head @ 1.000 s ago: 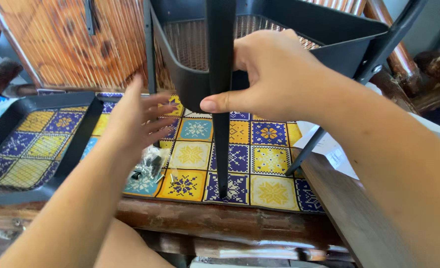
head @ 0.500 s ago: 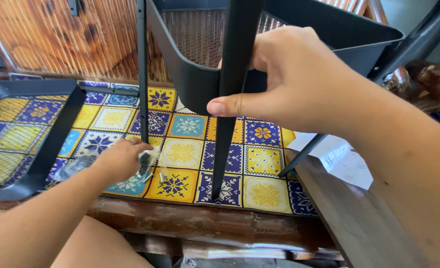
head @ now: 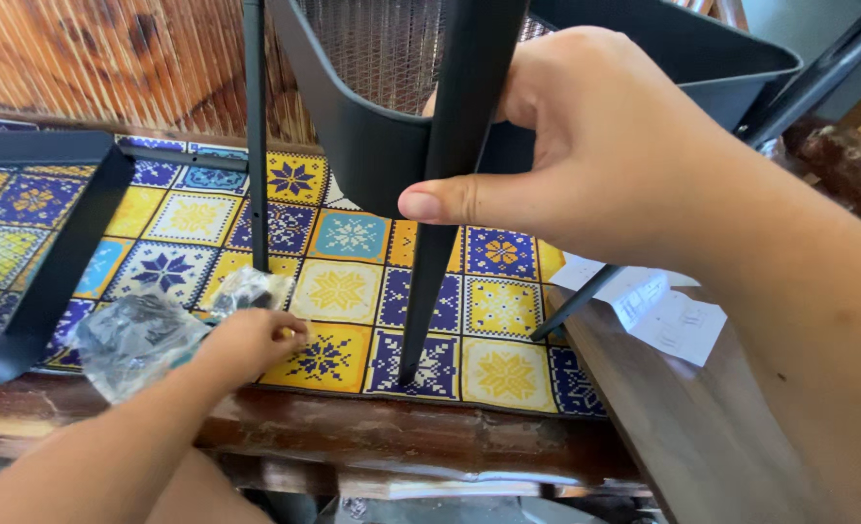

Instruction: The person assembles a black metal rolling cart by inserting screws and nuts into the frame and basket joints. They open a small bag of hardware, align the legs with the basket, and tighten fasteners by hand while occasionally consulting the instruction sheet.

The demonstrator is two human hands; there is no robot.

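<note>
Presently, line by line:

Right hand (head: 595, 165): wrapped about the black tapered leg (head: 450, 184), thumb pressed flat across its front, fingers (head: 644, 107) curled behind; closed on it, steadying the frame.

Left hand (head: 251, 340): down on the desk (head: 353, 437), fingers (head: 290, 335) bent over a small clear bag (head: 251, 289); pinching it or merely resting on it, cannot tell.

Black metal frame: upright on the patterned tile cloth (head: 338, 291), mesh basket (head: 382, 58) high in view, thin rod (head: 254, 136) standing at left of the leg, another slanted leg (head: 576, 303) reaching down at right.

Handling of frame: likely stiff and fairly light, being thin steel and mesh; painted smooth, so apt to slide in a loose grip; best taken mid-leg, as now, or by the basket rim.

Handling of bags: soft, crinkly, slippery plastic; larger clear bag (head: 134, 340) lying crumpled just beside the left hand; contents hidden, probably small hardware, easy to spill; best pinched at a corner.

Second part: black tray frame (head: 62, 252) lying flat at far left, mesh bottom over the tiles.

Paper: white printed sheet (head: 663, 311) on the bare wood at right, near the slanted leg.

Surface: dark rough wood, worn edge, bright yellow and blue cloth spread over it; leg tip touching the cloth.

Room: reed or bamboo screen (head: 110, 58) close behind.
</note>
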